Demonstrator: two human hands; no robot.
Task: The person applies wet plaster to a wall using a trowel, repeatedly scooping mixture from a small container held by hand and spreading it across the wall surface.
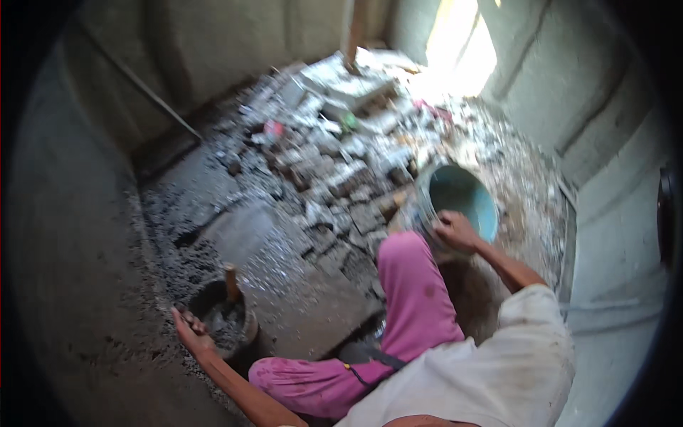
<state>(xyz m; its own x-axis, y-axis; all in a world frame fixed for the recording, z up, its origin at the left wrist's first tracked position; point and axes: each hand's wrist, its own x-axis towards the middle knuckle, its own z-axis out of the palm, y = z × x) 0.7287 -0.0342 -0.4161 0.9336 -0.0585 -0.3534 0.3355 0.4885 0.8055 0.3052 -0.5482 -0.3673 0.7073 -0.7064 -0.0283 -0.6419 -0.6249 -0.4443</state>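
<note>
My right hand [456,231] grips the near rim of a light blue bucket [486,217], which is tilted so its mouth faces me. Some pale liquid seems to lie inside, but blur hides how much. At the lower left, my left hand [191,333] is beside a dark bucket [250,324], its fingers curled at the outer left rim. Whether those fingers hold a lump or the rim itself is unclear. Wet grey mortar [226,329] fills part of the dark bucket, and a tool's wooden handle [232,283] sticks up from it.
Broken bricks and rubble [341,171] spread across the floor ahead. A flat grey slab [306,302] spattered with mortar lies before my bent knees. Plastered walls [213,50] close in around me. A thin rod [153,96] leans at the left, and bright light enters through an opening [462,50].
</note>
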